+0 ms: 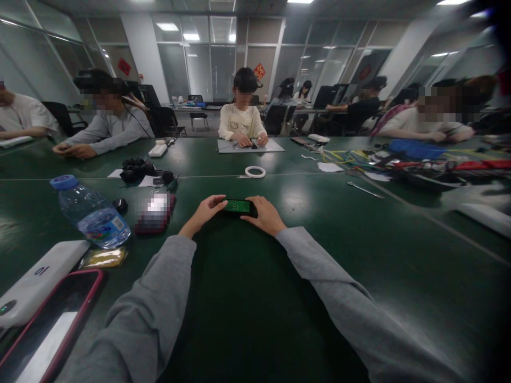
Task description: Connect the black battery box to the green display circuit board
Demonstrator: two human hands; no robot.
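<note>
Where the left hand [208,209] and the right hand [265,214] come closest to each other, a dark handheld device [238,206] with a lit green screen sits between them, one short end in each. The hands are apart, joined only by the device; fingers lie along its far edge and the thumbs reach toward its near side. Its long axis runs left to right, across the line of the forearms, and the screen faces up and back toward the wearer. The device is over the green desk [255,298], in front of the wearer; whether its underside touches the desktop cannot be told.

Beyond the device lies a white ring-shaped roll [255,172], and farther back a person [241,119] works over a pale board [250,146]. To the left are a red-edged phone [155,213], a tilted clear bottle [93,218] with a blue cap, a yellow packet [104,258] just beside the bottle's base, a long white case [40,282] and, nearest the wearer, a larger phone [56,319] with a pink-red rim. A metal wrench [365,190] lies to the right, short of a tangle of coloured cables [347,157].
</note>
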